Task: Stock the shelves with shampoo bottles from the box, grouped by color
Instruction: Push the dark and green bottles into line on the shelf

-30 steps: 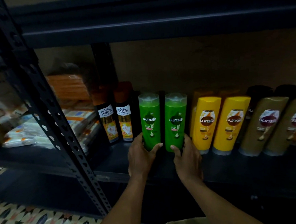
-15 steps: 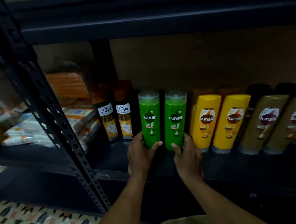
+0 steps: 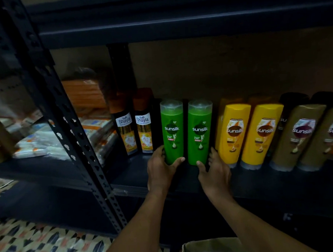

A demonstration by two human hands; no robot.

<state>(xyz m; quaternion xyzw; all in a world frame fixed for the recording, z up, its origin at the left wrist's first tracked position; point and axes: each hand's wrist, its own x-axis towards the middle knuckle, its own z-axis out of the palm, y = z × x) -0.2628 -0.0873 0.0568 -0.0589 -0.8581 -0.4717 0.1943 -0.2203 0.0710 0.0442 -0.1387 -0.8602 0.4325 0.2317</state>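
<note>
Sunsilk left green bottle (image 3: 172,134), gripped by the left hand (image 3: 159,170); right green bottle (image 3: 200,135), gripped by the right hand (image 3: 214,171). Safi Shayla bottles (image 3: 126,132) alongside; fine print seems unreadable.

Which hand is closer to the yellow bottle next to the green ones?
Right. The right hand grips the right green bottle, just left of that yellow bottle; the left hand grips the left green bottle, farther left.

I see one dark shelf (image 3: 261,180), stocked.
Standing on it, left to right: black bottles (image 3: 124,132), green bottles (image 3: 172,131), yellow bottles (image 3: 232,132), brown bottles (image 3: 297,136).
</note>
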